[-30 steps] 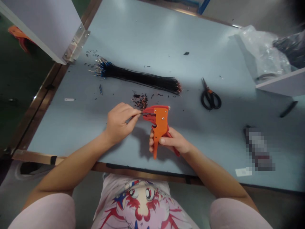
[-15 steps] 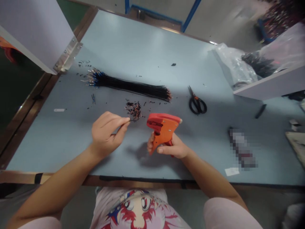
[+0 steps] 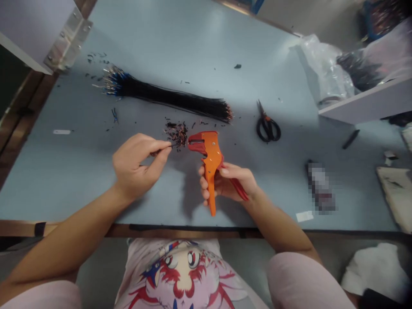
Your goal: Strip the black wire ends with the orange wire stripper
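Pinched between the thumb and fingers of my left hand [image 3: 138,165] is a thin black wire [image 3: 174,146], its short end pointing right. My right hand [image 3: 230,182] grips an orange and red wire stripper [image 3: 210,156] by its handles. The stripper's red jaws face left, just right of the wire's tip and apart from it. Below and behind the jaws lies a heap of black and copper wire scraps [image 3: 177,132]. Farther back rests a long bundle of black wires [image 3: 174,98], with blue and silver terminals at the left and bare copper ends at the right.
Black-handled scissors [image 3: 268,128] lie right of the bundle. Clear plastic bags [image 3: 328,68] sit behind a white panel [image 3: 367,101] at the right. A pixelated object [image 3: 322,186] and a white label [image 3: 304,216] are on the right of the table. Another panel [image 3: 28,30] stands at back left.
The wire stripper has turned in my right hand so its jaws point left toward the wire, and its handles have spread. The camera view has shifted, moving the table's contents upward.
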`<state>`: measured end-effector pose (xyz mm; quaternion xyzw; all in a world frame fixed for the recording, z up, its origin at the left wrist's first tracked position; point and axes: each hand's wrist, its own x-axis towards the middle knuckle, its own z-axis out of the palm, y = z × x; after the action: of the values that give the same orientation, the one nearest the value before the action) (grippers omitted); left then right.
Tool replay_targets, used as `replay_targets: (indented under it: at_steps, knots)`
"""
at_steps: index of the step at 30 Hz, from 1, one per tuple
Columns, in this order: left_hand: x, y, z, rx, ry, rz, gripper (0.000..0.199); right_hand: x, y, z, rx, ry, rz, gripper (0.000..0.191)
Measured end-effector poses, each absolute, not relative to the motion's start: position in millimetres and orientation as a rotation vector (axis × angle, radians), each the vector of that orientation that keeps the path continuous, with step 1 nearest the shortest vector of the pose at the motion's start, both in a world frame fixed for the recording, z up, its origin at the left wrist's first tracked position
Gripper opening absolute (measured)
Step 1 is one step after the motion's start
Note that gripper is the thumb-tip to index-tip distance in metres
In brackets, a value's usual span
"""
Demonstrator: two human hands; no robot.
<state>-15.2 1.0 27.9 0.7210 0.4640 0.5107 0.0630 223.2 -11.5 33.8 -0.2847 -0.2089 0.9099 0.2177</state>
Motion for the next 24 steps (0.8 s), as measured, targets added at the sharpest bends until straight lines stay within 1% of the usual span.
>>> replay_targets:
  at_steps: [8, 12, 15, 24]
  knots:
    - [-8, -2, 31, 2.110, 1.421, 1.407, 0.006, 221, -22, 34, -0.839, -0.697, 2.395, 0.036]
    - [-2, -5, 32, 1.836, 1.418, 1.253, 0.013, 217, -29, 37, -0.892, -0.804, 2.345, 0.033]
    - [0, -7, 31, 1.626, 1.406, 1.165, 0.014, 212, -33, 39, -0.940, -0.880, 2.292, 0.030]
    - [4, -7, 23, 1.542, 1.430, 1.151, 0.016, 202, -40, 40, -1.069, -1.126, 2.171, 0.026]
